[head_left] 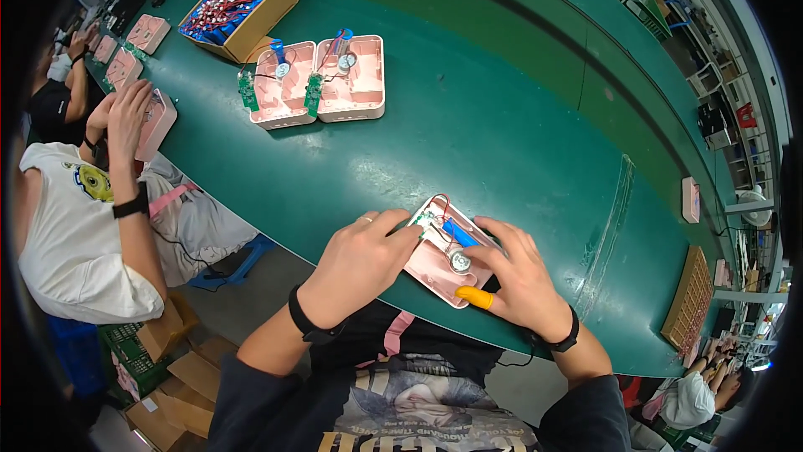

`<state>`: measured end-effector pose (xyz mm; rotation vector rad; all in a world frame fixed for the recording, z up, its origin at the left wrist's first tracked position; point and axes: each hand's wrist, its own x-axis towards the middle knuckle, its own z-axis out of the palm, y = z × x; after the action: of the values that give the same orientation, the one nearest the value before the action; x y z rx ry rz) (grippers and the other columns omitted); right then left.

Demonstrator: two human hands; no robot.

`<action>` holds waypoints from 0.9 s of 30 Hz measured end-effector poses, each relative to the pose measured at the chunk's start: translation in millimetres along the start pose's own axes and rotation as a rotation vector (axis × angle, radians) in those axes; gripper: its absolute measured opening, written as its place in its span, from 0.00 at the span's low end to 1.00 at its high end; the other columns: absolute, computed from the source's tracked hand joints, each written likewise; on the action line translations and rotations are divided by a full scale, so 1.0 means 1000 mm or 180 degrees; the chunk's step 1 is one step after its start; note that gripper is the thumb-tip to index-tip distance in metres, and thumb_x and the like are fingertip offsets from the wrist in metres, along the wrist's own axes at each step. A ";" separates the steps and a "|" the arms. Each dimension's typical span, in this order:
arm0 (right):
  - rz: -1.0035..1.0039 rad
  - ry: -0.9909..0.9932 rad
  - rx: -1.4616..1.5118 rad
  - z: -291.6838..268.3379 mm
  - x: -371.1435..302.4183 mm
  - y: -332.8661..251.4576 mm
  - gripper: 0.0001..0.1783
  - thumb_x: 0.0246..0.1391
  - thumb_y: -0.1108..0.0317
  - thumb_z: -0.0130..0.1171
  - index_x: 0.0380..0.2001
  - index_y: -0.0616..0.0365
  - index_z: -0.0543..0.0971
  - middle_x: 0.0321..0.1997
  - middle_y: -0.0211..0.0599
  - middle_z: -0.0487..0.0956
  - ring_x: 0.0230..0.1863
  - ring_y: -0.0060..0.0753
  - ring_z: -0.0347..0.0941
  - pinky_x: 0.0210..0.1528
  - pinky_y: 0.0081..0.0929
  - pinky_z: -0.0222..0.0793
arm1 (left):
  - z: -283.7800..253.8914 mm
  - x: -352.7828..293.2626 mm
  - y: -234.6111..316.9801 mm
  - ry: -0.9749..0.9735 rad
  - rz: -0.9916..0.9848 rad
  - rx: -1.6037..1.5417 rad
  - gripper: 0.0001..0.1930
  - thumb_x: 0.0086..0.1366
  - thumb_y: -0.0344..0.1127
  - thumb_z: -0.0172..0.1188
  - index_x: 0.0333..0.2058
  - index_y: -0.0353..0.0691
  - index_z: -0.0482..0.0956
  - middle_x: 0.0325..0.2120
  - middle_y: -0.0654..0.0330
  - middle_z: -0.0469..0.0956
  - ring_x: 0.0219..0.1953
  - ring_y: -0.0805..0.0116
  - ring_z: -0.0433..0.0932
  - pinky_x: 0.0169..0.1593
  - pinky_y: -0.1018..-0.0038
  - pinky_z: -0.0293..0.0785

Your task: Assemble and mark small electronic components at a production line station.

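One pink housing [429,263] is gripped by right fingers [512,240] at three o'clock; hold by left fingers [400,240], at ten, cannot be told.

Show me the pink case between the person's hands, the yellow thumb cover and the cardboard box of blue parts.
Pink case [429,265]: head view, on its bare inner floor.
Yellow thumb cover [474,296]: head view, on its middle.
Cardboard box [268,22]: head view, on its outer side wall.

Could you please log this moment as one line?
left hand: at circuit board | right hand: at pink housing | blue battery: inside pink housing
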<state>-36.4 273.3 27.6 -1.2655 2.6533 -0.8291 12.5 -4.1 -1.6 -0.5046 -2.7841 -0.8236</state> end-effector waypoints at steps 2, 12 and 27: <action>0.0068 -0.0035 0.0040 0.000 -0.004 0.002 0.33 0.50 0.55 0.80 0.57 0.54 0.82 0.72 0.49 0.74 0.68 0.60 0.73 0.67 0.52 0.70 | -0.002 -0.006 0.004 0.0033 -0.0045 -0.0087 0.12 0.66 0.35 0.71 0.46 0.39 0.89 0.49 0.55 0.83 0.42 0.54 0.85 0.45 0.62 0.85; 0.0177 -0.0094 0.0179 0.004 -0.020 0.009 0.34 0.53 0.57 0.79 0.61 0.55 0.80 0.73 0.50 0.73 0.68 0.61 0.73 0.67 0.51 0.71 | 0.003 -0.016 0.016 0.0049 -0.0253 0.0088 0.17 0.64 0.43 0.75 0.46 0.38 0.89 0.46 0.54 0.84 0.43 0.56 0.85 0.44 0.64 0.86; 0.1093 -0.0285 0.1046 -0.008 -0.032 0.015 0.41 0.63 0.68 0.72 0.76 0.57 0.68 0.72 0.49 0.75 0.67 0.48 0.76 0.68 0.38 0.73 | 0.019 -0.009 0.018 0.0497 -0.0592 -0.0146 0.04 0.62 0.31 0.74 0.34 0.38 0.88 0.31 0.58 0.80 0.32 0.57 0.83 0.34 0.63 0.82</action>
<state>-28.6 308.0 22.3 -0.7270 2.4308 -1.0620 26.3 18.5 -10.8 -0.1807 -2.7012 -0.9241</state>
